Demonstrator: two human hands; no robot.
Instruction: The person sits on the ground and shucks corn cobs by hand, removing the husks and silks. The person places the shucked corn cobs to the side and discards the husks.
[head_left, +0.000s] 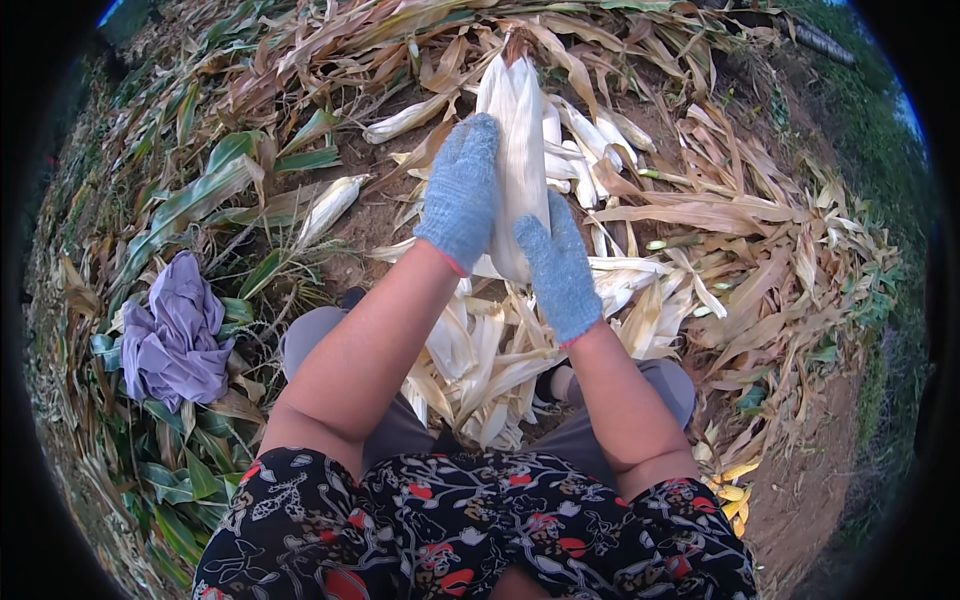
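Between my two hands, an ear of corn (517, 157) in its pale dry husk points away from me, brown silk (519, 46) at its far tip. My left hand (461, 191), in a blue-grey knitted glove, lies along the ear's left side with the fingers together. Gloved alike, my right hand (561, 266) grips the near end, thumb on top and fingers partly hidden behind the husk. Below the ear, loose stripped husks (480, 352) are heaped between my legs. Several unhusked ears (585, 142) lie on the soil just beyond my right hand.
Single husked-over ears lie left of my hands, one nearer (334, 206) and one farther (405, 120). A crumpled lilac cloth (178, 334) rests on green leaves at left. Bare yellow cobs (733, 493) show by my right side. Dry corn stalks and leaves (750, 217) surround me.
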